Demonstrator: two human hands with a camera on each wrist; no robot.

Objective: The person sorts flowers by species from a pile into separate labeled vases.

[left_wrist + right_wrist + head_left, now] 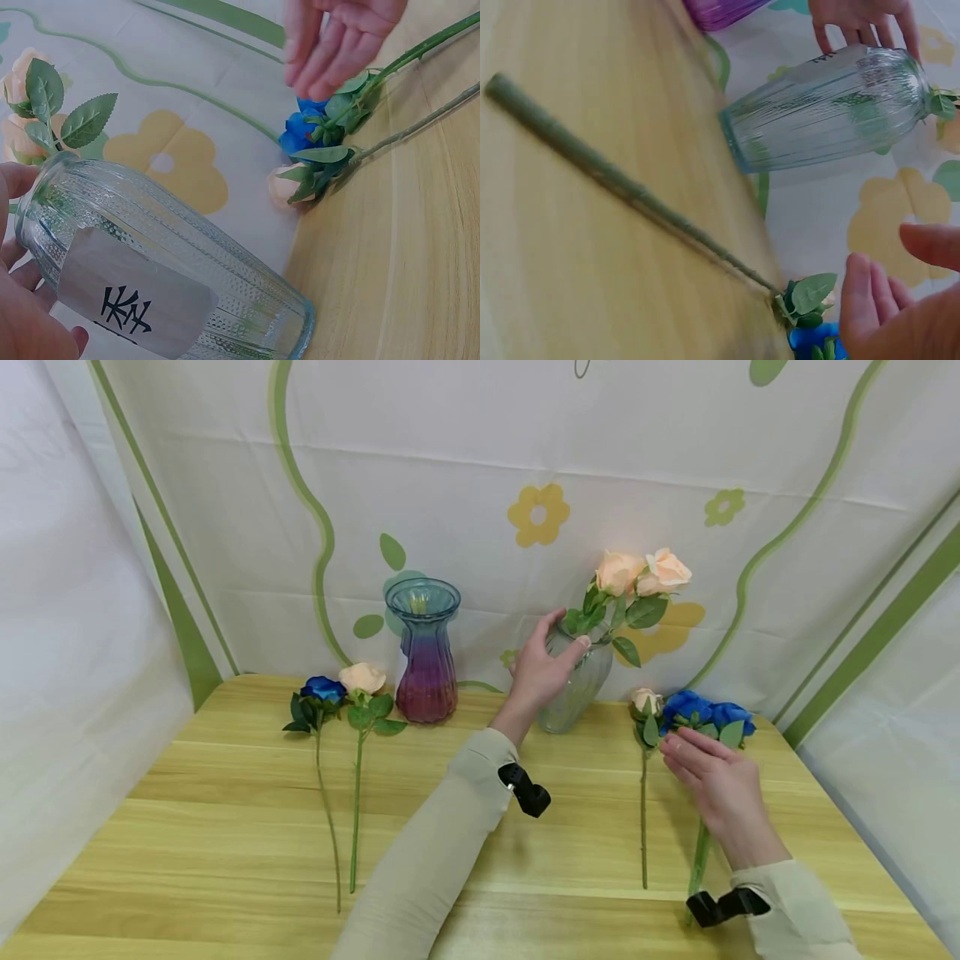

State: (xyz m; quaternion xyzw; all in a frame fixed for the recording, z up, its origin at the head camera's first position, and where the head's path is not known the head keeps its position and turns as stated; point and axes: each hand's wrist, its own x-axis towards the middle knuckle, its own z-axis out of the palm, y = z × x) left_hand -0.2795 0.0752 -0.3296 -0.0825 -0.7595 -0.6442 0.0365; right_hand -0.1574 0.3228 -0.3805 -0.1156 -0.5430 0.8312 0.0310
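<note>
- Nearest, at the right of the table [247, 843], green stems [701, 856] run lengthwise away from the person, their ends near and their blue roses [686, 706] at the far end.
- The right hand [723, 789] hangs over these stems, fingers nearly straight, thumb apart, holding nothing. The blue heads lie just beyond its fingertips, far nearer to it than to the other hand; whether it touches them, I cannot tell.
- Just left of the blue heads lies a single peach rose [645, 700], its stem roughly parallel to theirs.
- Farther left, a blue flower [324, 689] and a pale rose [363, 678] lie side by side, heads also away from the person.
- Farther back, the left hand [543, 664] grips the neck of the clear vase [588, 685], which appears to lean right.
- Two peach blooms [618, 574] rise from its mouth.
- The blue-purple vase [427, 681] stands upright, left of it.
- Behind hangs a patterned cloth [450, 518].
</note>
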